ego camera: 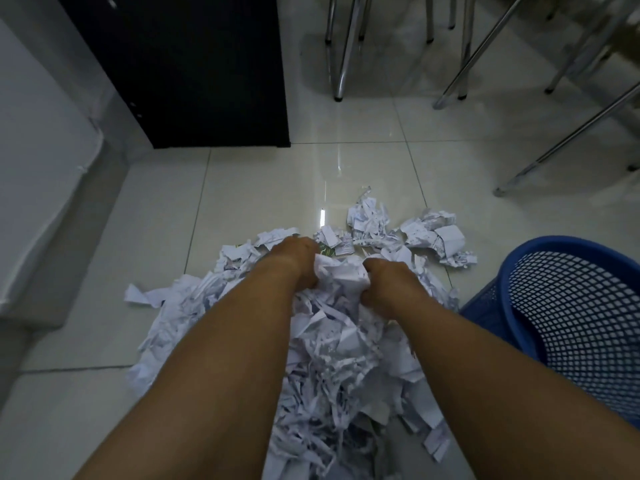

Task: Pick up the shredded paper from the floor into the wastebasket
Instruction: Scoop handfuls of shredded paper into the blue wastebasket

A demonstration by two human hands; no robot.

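Gripping one crumpled wad from either side, the left hand (296, 259) and right hand (384, 282) sit close together, fingers curled into the top of the shredded paper (339, 358). The paper is white with faint print, in thin strips and torn, crushed scraps. It is heaped on the glossy tiled floor (277, 188) and spreads under both forearms. A blue mesh wastebasket (571, 306) stands just to the right of the heap.

A black cabinet (180, 71) stands beside chrome chair legs (341, 64), with a pale ledge (41, 237) left.
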